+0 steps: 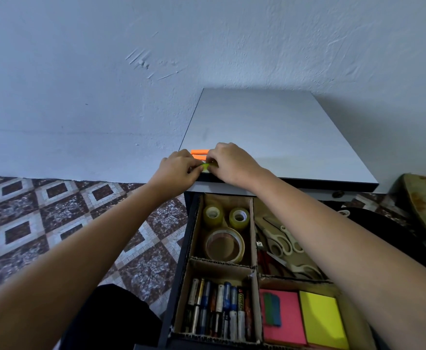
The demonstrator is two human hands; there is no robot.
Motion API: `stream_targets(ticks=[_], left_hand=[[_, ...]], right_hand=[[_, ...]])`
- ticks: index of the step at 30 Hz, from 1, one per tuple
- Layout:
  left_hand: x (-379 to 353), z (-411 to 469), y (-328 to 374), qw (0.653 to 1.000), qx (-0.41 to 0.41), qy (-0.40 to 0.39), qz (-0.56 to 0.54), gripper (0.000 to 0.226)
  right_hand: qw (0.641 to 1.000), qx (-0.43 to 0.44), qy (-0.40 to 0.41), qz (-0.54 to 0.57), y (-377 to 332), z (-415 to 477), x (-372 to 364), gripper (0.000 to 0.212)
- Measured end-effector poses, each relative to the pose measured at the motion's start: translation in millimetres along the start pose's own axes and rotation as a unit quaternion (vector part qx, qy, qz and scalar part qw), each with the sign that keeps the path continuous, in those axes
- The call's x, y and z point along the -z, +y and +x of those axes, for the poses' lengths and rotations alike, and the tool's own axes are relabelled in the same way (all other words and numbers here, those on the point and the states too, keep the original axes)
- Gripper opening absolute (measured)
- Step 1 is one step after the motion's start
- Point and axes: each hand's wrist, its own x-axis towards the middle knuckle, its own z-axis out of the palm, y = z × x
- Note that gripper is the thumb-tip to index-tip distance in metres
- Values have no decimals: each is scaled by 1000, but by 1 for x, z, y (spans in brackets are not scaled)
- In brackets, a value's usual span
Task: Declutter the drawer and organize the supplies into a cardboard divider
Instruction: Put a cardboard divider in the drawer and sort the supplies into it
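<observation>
Both hands meet at the near left corner of the grey desk top (pixel 270 127). The left hand (pixel 179 170) and the right hand (pixel 228 161) pinch between their fingertips a small yellow-green strip of sticky flags (pixel 206 166), its long axis running left to right from one hand to the other. Just beyond the fingers, touching the right hand's far side, lie two orange flag strips (pixel 199 154), also lying crosswise and parallel to each other.

Below the forearms, the open drawer holds the cardboard divider (pixel 252 223). Under the right wrist sit three tape rolls (pixel 224 245); nearer the person, a row of batteries (pixel 219 306) points away from the body. Under the right forearm are scissors (pixel 280 238), and nearer still a pink sticky-note pad (pixel 290 322) beside a yellow pad (pixel 324 319).
</observation>
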Motion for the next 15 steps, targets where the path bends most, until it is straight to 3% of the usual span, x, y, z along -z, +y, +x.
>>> stream_targets(ticks=[3,7,12,15], left_hand=[[-1,0,-1,1000,2,0,8,28],[-1,-10,3,1000,16,15,-10,45],[-6,-54,12,991,-6,118,-61,43],[-19,-90,17,989,31,105,-98,46]], right_hand=[[998,10,18,-52,0,-3,0,26],[999,-11,34,-36,4,-14,3,25],[985,-102,55,131,9,-60,24,20],[969,-149,46,194,8,-104,29,16]])
